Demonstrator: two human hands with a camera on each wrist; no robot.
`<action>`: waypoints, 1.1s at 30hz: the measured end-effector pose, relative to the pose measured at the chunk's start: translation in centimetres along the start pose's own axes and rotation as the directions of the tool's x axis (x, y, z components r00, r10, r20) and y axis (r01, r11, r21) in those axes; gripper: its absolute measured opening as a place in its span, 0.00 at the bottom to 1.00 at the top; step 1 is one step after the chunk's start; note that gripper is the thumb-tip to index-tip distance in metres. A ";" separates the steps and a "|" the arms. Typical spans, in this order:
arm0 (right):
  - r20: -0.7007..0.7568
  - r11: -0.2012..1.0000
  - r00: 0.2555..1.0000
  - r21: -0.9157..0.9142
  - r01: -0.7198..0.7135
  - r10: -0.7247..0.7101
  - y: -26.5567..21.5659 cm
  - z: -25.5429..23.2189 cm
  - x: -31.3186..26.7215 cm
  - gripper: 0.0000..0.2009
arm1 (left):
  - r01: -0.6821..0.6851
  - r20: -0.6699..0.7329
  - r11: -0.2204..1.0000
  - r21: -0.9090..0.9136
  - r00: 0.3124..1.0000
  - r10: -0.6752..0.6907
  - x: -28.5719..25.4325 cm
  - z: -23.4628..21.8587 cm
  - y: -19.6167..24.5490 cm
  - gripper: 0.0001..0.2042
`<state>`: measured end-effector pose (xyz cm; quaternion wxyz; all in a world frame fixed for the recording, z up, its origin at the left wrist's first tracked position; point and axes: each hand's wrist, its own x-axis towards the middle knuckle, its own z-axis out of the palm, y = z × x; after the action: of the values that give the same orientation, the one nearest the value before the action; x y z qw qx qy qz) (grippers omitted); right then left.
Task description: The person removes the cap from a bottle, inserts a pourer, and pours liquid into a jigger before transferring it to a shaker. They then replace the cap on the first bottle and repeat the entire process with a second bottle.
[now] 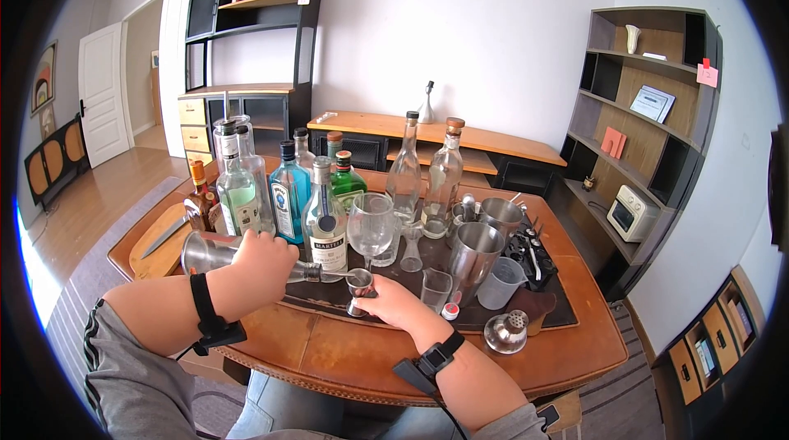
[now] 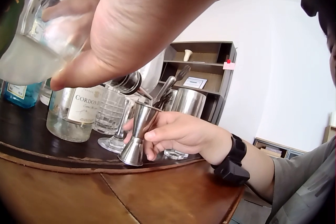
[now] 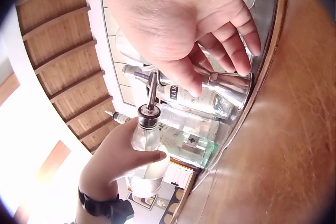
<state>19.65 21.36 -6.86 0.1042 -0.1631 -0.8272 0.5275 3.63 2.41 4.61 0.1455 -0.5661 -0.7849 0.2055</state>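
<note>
My left hand (image 1: pixel 267 263) grips a clear glass bottle (image 1: pixel 203 253), tipped nearly level with its neck to the right. The bottle's metal pour spout (image 3: pixel 151 94) reaches the upper cup of a steel jigger (image 2: pixel 137 134). Clear liquid shows inside the bottle in the left wrist view. My right hand (image 1: pixel 394 302) holds the jigger upright between thumb and fingers, close over the dark mat near the table's front edge. Just behind the spout stands a Martell bottle (image 1: pixel 325 234), with a stemmed glass (image 1: pixel 371 226) to its right.
Several bottles, among them a blue one (image 1: pixel 289 198), stand at the back left. A knife (image 1: pixel 166 236) lies on a wooden board (image 1: pixel 156 258). To the right are a steel shaker tin (image 1: pixel 477 259), a small glass pitcher (image 1: pixel 436 288), a plastic jug (image 1: pixel 500 284) and a strainer top (image 1: pixel 506 331).
</note>
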 end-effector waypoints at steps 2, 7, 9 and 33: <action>-0.001 1.000 1.000 0.017 -0.002 0.002 0.1 0.1 0.0 0.12 | -0.007 0.000 1.000 -0.029 1.000 0.007 -0.1 0.1 0.1 0.18; 0.004 0.994 1.000 0.108 -0.015 0.014 -2.0 0.1 -0.9 0.11 | -0.040 -0.072 0.997 -0.064 0.997 0.035 -0.7 0.2 0.0 0.19; 0.005 0.997 1.000 0.073 -0.019 0.019 -1.8 0.0 -0.8 0.11 | -0.026 -0.105 0.989 -0.148 0.994 0.010 -0.8 0.5 -0.4 0.19; 0.024 0.999 1.000 0.035 0.012 -0.013 1.5 0.6 0.5 0.10 | -0.070 -0.051 -0.016 -0.997 0.848 -0.528 2.6 3.7 -3.5 0.21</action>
<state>19.22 21.64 -8.43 0.1002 -0.1495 -0.8200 0.5433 -1.78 3.29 3.06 -0.0894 -0.3883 -0.7316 -0.5532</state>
